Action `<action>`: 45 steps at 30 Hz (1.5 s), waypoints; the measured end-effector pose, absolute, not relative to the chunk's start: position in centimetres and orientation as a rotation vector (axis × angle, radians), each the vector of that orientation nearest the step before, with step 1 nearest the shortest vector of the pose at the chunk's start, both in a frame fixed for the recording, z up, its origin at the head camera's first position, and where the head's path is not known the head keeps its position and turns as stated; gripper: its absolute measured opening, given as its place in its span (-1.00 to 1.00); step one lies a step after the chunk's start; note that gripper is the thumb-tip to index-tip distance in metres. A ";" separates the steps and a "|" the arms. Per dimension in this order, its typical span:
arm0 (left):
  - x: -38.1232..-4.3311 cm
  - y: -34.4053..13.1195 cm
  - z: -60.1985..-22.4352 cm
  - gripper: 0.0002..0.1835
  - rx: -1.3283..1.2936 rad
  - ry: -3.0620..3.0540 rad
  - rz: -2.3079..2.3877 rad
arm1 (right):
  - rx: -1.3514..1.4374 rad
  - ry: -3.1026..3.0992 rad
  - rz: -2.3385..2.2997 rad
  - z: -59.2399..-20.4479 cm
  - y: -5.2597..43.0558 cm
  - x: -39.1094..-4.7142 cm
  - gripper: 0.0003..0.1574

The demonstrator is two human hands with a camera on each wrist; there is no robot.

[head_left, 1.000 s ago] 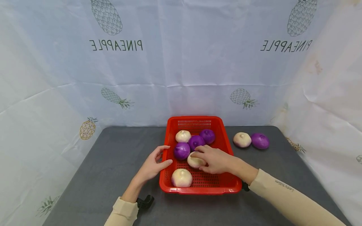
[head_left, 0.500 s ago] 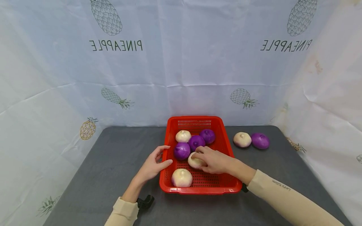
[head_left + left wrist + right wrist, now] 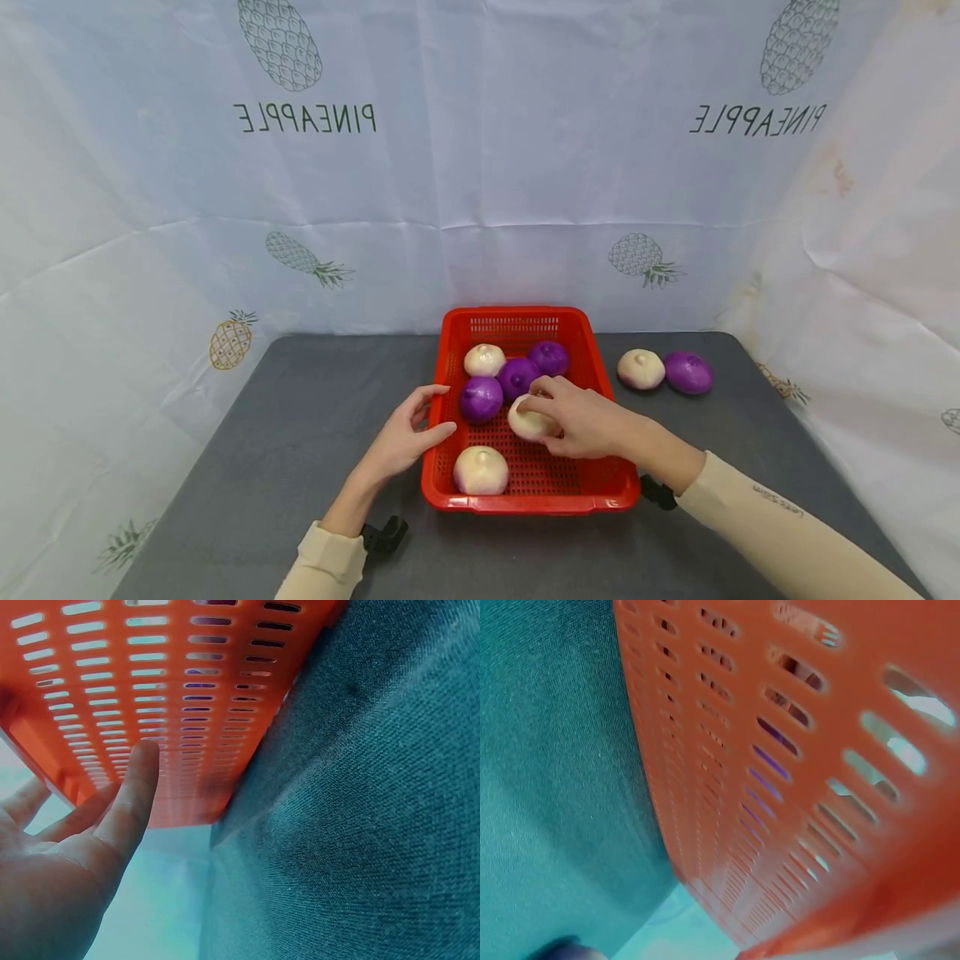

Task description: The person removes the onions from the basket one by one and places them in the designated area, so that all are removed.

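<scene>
In the head view a red plastic basket (image 3: 532, 503) with slotted walls stands on the table. My right hand (image 3: 585, 421) reaches over its right side and grips a white onion (image 3: 531, 423) between thumb and fingers. At the basket's left rim my left hand (image 3: 402, 433) rests with fingers spread, holding nothing. Its straight finger (image 3: 136, 787) lies along the slotted wall in the left wrist view. Purple onions (image 3: 481, 400) lie behind the gripped one, with a white onion (image 3: 484, 360) at the back left. Another white onion (image 3: 481, 471) sits at the front left.
On the grey table (image 3: 300, 467), right of the basket, lie a white onion (image 3: 641, 369) and a purple onion (image 3: 688, 372) side by side. A white cloth (image 3: 525, 183) printed with pineapples hangs behind and around the table.
My right hand has shifted slightly right and back, and the white onion in it has moved along, away from the purple onion at its left. My left hand stays put.
</scene>
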State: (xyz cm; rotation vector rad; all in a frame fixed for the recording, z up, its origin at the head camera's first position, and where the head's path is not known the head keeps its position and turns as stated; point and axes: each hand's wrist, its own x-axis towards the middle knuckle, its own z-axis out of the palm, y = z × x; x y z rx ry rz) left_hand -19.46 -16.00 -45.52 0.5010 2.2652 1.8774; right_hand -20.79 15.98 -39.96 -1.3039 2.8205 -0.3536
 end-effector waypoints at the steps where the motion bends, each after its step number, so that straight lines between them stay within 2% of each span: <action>1: -19.5 -16.0 -45.5 -0.35 0.500 2.264 1.878 | -1.310 2.822 -0.360 -39.9 16.1 -20.7 -0.47; 21: -19.4 -16.0 -45.5 -0.34 0.481 2.278 1.855 | -1.338 2.961 -0.485 -36.7 19.2 -19.4 -0.45; 30: -19.4 -16.0 -45.5 -0.34 0.469 2.264 1.862 | -1.248 3.050 -0.522 -35.5 21.6 -19.0 -0.36; 45: -19.5 -16.0 -45.6 -0.34 0.488 2.259 1.865 | -1.110 3.158 -0.519 -34.5 26.5 -18.8 -0.36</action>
